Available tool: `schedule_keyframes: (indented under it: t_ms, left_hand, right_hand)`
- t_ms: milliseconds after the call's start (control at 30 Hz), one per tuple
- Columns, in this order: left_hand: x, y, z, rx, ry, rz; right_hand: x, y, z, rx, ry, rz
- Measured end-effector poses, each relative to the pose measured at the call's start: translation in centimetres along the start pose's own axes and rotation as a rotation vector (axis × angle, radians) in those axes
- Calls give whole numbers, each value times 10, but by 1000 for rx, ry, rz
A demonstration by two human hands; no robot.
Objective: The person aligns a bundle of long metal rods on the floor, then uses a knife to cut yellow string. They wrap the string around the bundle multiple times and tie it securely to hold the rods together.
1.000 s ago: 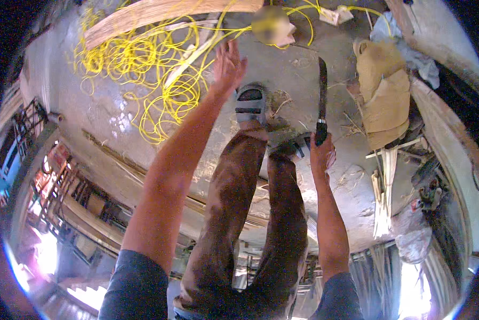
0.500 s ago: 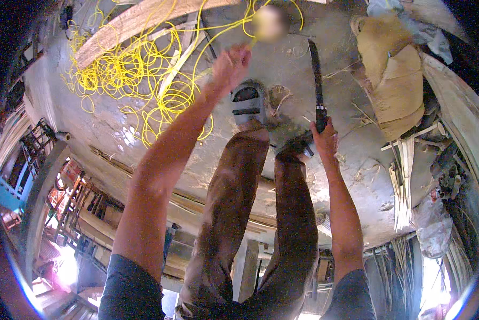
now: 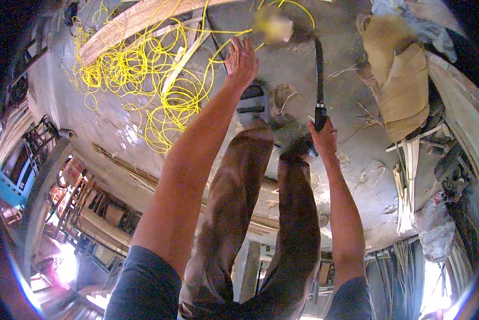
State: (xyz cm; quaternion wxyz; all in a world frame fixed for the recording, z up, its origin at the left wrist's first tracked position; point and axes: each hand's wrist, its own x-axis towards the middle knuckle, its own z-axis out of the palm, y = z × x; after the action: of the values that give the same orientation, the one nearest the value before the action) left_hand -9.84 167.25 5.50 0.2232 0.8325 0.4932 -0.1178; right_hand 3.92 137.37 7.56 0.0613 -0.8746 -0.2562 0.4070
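Loosely spread left fingers, right fingers around machete.

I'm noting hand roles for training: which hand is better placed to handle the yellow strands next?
Left, I'd judge. The left hand is close to the yellow strands, though whether it grips one is unclear. The right hand holds a long dark knife, farther from them.

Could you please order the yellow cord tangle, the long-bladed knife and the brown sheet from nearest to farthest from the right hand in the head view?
1. Long-bladed knife: held in the right hand, blade pointing up the picture.
2. Brown sheet: apart from that hand, off to its right.
3. Yellow cord tangle: well over to the left, mostly beyond the left hand.
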Motion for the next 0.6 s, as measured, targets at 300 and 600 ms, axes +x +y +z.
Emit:
schedule_keyframes:
  t_ms: [300,600]
  left_hand:
    - [8,-6,18,113,193,-137]
    - [-3,-11,38,-160,59,268]
  right_hand:
    - [1,-5,14,-17,-34,31]
    - [4,7,12,7,20,-8]
